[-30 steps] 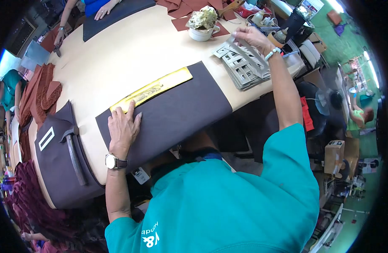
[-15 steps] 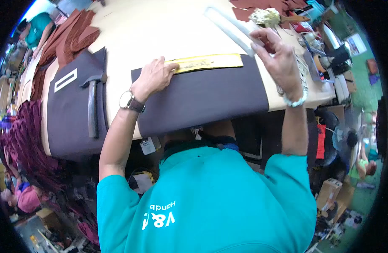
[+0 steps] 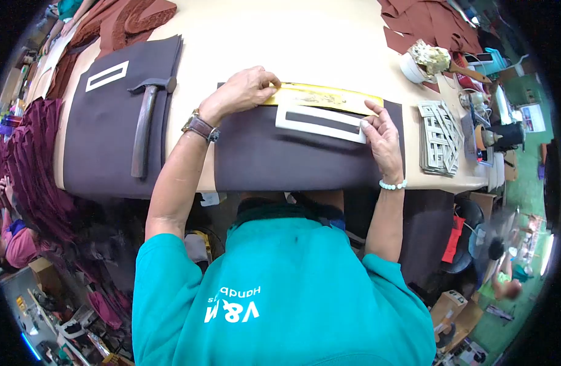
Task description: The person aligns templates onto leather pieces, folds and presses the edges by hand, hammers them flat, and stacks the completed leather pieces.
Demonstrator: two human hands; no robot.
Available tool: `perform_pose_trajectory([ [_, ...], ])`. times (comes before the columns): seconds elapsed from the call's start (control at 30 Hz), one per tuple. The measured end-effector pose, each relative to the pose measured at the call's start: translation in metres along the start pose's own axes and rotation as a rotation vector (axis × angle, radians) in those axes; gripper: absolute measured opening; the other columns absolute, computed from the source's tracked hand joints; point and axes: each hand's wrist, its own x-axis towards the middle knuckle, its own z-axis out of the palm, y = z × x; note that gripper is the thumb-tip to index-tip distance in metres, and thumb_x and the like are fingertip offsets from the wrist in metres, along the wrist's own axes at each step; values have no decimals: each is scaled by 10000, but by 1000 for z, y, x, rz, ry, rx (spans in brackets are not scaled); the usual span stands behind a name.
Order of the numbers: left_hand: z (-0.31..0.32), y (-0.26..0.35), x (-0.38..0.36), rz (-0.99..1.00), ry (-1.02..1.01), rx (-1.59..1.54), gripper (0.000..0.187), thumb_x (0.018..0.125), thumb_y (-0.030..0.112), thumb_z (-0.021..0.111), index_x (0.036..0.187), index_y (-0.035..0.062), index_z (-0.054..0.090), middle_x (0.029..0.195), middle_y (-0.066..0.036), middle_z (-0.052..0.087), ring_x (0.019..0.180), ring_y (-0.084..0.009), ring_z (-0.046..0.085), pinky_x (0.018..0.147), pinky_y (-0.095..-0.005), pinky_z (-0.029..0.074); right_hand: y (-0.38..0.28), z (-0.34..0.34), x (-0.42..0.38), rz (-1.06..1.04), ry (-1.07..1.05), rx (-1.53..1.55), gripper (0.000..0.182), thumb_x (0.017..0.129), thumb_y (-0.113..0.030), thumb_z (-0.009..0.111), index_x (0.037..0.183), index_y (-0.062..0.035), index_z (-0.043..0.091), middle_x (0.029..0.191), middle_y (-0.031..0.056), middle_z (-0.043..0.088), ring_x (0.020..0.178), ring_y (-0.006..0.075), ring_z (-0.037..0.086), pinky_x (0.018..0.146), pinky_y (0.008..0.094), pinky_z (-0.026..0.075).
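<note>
My right hand point(image 3: 384, 137) pinches the right end of a pale rectangular frame point(image 3: 320, 126) with a long slot cut through it. The frame is tilted over a dark sheet of material point(image 3: 293, 160). Along the sheet's far edge lies a yellow strip point(image 3: 329, 96) with worn dark markings. My left hand point(image 3: 247, 90) is closed at the strip's left end, its fingertips close to the frame's left end. To the left, a hammer point(image 3: 147, 125) rests on a stack of dark sheets point(image 3: 103, 131), beside another slotted frame point(image 3: 107, 76).
A pile of slotted frames point(image 3: 438, 137) lies on the right of the table point(image 3: 329, 43). Behind it, a brush point(image 3: 430, 58) lies across a white pot point(image 3: 412, 68). Brown pieces point(image 3: 427, 24) are at the back right, and maroon material point(image 3: 36, 158) hangs at the left.
My right hand has brought the pale frame from the far right down over the dark sheet. My left hand stays at the yellow strip's left end. The view has shifted.
</note>
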Motion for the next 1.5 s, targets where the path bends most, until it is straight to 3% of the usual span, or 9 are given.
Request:
perform_pose_trajectory([
  [0.2, 1, 2, -4, -26, -27, -3, 452, 697, 339, 744, 1050, 91, 610, 921, -86, 556, 888, -216, 566, 792, -332, 494, 8, 3, 9, 37, 9, -151, 417, 856, -34, 513, 1259, 32, 426, 757, -4, 557, 633, 32, 464, 546, 175, 389],
  [0.3, 4, 4, -4, -16, -30, 91, 513, 662, 345, 773, 1072, 100, 587, 940, -85, 542, 904, -214, 567, 823, -330, 501, 2, 3, 12, 63, 12, -216, 408, 860, -63, 511, 1252, 22, 435, 750, -3, 558, 628, 38, 474, 519, 186, 406],
  [0.8, 5, 14, -7, -62, -25, 160, 531, 684, 396, 750, 1083, 96, 570, 934, -81, 536, 935, -214, 557, 857, -337, 490, 4, 1, 19, 65, 3, -247, 418, 859, -91, 510, 1254, 24, 435, 736, 4, 551, 640, 51, 505, 484, 190, 456],
  [1.1, 7, 16, -9, -29, 24, 184, 493, 691, 336, 749, 1072, 84, 564, 944, -83, 540, 926, -219, 553, 837, -342, 482, 4, 1, 20, 75, 12, -223, 438, 852, -87, 533, 1261, 27, 428, 744, 11, 560, 627, 52, 508, 480, 188, 458],
  [1.2, 10, 16, -9, -15, 56, 201, 482, 681, 300, 749, 1063, 73, 561, 921, -93, 534, 892, -238, 546, 810, -353, 472, 5, 2, 16, 53, 67, -224, 461, 840, -92, 560, 1262, 32, 425, 749, 15, 564, 628, 55, 517, 476, 187, 456],
  [1.37, 8, 21, -11, -1, 63, 161, 456, 676, 266, 750, 1036, 63, 558, 878, -95, 516, 855, -248, 534, 776, -360, 455, -1, -1, -6, 104, 256, -354, 476, 800, -50, 593, 1237, 56, 438, 759, 72, 602, 635, 96, 563, 619, 245, 469],
  [1.5, 6, 22, -11, -12, 48, 133, 455, 681, 265, 750, 1036, 57, 556, 878, -97, 512, 847, -251, 529, 754, -356, 453, 2, 6, -13, 63, 323, -377, 429, 786, -38, 611, 1186, 55, 489, 732, 76, 626, 639, 104, 572, 610, 245, 466],
])
